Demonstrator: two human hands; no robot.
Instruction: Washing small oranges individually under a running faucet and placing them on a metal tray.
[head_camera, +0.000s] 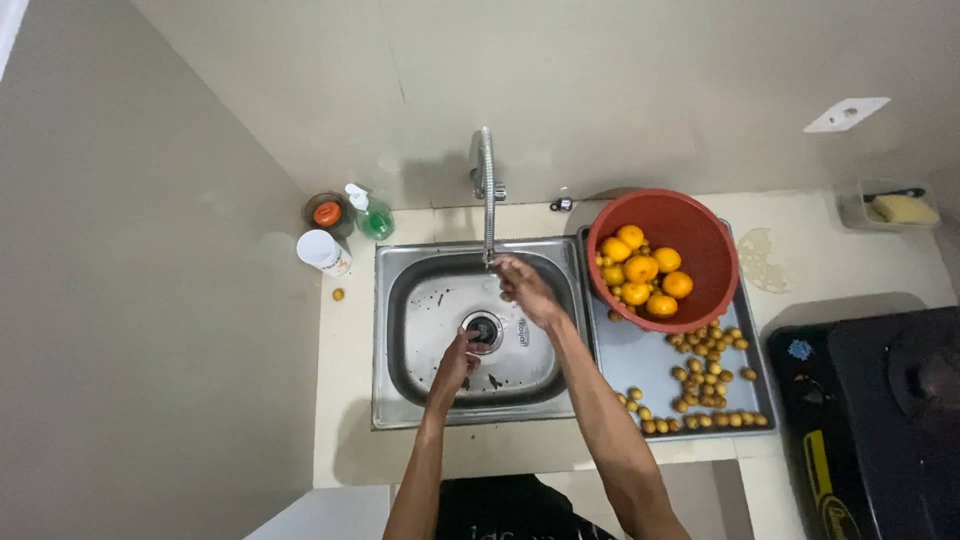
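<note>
A steel sink (400, 330) sits in a cream counter, with a bendy metal tap (487, 180) arching over it. My right hand (525, 288) is raised just under the tap's spout, fingers curled near the nozzle. My left hand (457, 358) reaches down into the basin, its fingertips at the round drain (487, 328). Whether either hand holds anything is unclear. Dark specks lie on the basin floor.
A red bowl (700, 240) holding oranges stands on the metal draining tray (620, 350), with several small yellow fruits (705, 360) scattered beside it. A green soap bottle (372, 215), white jar (322, 250) and orange-lidded pot (327, 212) stand left. A black stove (880, 420) is right.
</note>
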